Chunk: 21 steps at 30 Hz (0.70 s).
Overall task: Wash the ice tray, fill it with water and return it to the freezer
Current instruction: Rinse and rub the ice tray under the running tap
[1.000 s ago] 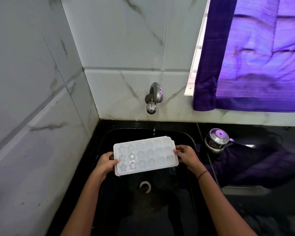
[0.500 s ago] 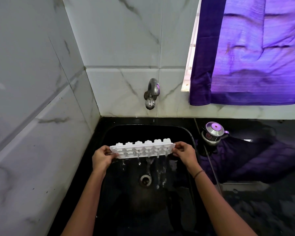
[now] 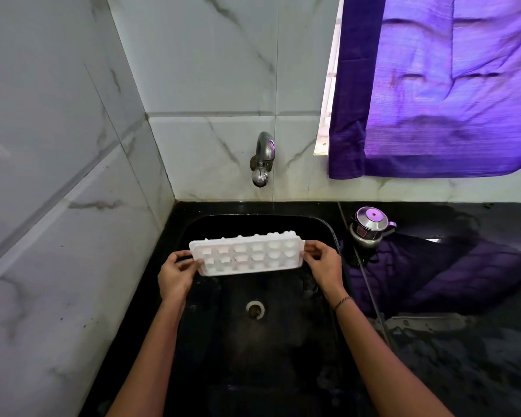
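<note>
Head view. I recorded the ice tray [image 3: 247, 254], white plastic, held level above the black sink [image 3: 328, 228], in the air and clear of the basin floor. It sat in front of and below the tap [image 3: 262, 159]. The raised bottoms of its cells appeared to face up toward the camera, in three rows. I could make out no writing or mark on the tray.

The left hand [image 3: 177, 273] gripped the tray's left short end, with the fingers curled round the edge and the thumb on top. The right hand [image 3: 323, 263] pinched the right short end in the same manner, thumb and fingertips closed on the rim. A dark band [image 3: 342, 302] lay round the right wrist. Both forearms reached in from the lower edge of the frame.

The drain [image 3: 255, 309] sat in the basin floor, below the tray and nearer the camera. The tap was mounted on the marble-patterned wall tiles [image 3: 211, 70].

On the black counter [image 3: 463, 371], right of the sink, stood a small steel pot [image 3: 370, 228] with its lid on. It carried a red label on its side, too small for me to read. A purple curtain [image 3: 433, 85] hung above the counter.
</note>
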### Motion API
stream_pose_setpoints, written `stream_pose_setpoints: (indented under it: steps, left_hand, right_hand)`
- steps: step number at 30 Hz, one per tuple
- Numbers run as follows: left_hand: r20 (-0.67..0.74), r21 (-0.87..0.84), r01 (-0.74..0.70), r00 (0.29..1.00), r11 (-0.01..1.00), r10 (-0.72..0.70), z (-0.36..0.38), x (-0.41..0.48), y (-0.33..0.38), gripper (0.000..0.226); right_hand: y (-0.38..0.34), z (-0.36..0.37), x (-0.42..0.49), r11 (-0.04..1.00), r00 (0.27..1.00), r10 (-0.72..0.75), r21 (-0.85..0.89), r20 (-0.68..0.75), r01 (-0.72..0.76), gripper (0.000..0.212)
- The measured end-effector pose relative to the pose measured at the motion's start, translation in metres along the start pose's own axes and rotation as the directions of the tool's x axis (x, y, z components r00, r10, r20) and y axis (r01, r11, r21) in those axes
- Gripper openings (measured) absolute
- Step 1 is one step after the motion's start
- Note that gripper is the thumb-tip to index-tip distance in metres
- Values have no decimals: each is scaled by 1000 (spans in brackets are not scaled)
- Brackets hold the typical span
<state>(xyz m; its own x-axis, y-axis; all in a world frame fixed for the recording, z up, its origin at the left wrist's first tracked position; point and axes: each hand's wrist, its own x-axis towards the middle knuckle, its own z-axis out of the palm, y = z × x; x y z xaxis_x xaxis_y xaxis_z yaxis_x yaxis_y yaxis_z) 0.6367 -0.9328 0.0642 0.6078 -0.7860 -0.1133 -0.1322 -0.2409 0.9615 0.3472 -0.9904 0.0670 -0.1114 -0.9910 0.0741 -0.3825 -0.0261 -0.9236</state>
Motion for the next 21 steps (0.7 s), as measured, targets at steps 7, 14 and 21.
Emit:
stream_pose_setpoints:
  steps: [7,14,21]
  left_hand:
    - [15,-22,114,993,993,-114,14,-7,-4,15]
    - [131,-77,330,939,941,-319,53,-33,13,23]
    - [288,-103,435,874,895,-392,124,-81,30,27]
  right_hand:
    - [15,-6,2,975,978,206,84,20,-207,21]
    - [35,-52,13,886,905,403,191,140,-424,24]
    - [77,-140,24,852,872,481,189,88,-488,21]
